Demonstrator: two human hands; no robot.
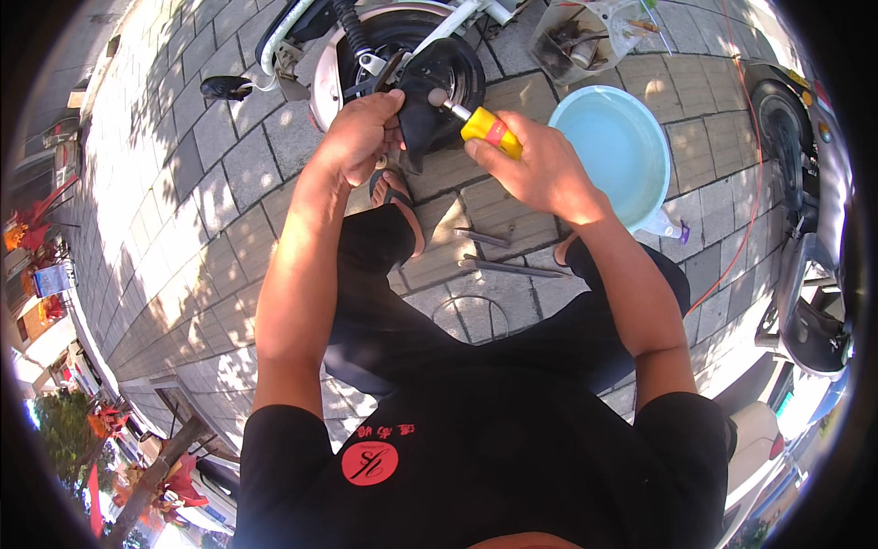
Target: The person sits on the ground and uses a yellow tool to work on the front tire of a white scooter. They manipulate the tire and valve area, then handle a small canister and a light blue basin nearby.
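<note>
Black rubber hangs just below the white-framed bike, and that is the piece between my hands. The fingers of my left hand are pinched together on its left edge, no gap showing; those of my right hand are wrapped around a yellow tool, its rounded grey head right beside the rubber. Whether it touches, I cannot tell.

To do this well, I judge, I should keep the rubber taut and flat, hold my left fingertips clear of the grey head, and press lightly and evenly.

Counting round me: one yellow tool, one pale blue basin, one open container with contents too jumbled to number, two slim dark bars lying on the paving, and one red cord off to the right.
</note>
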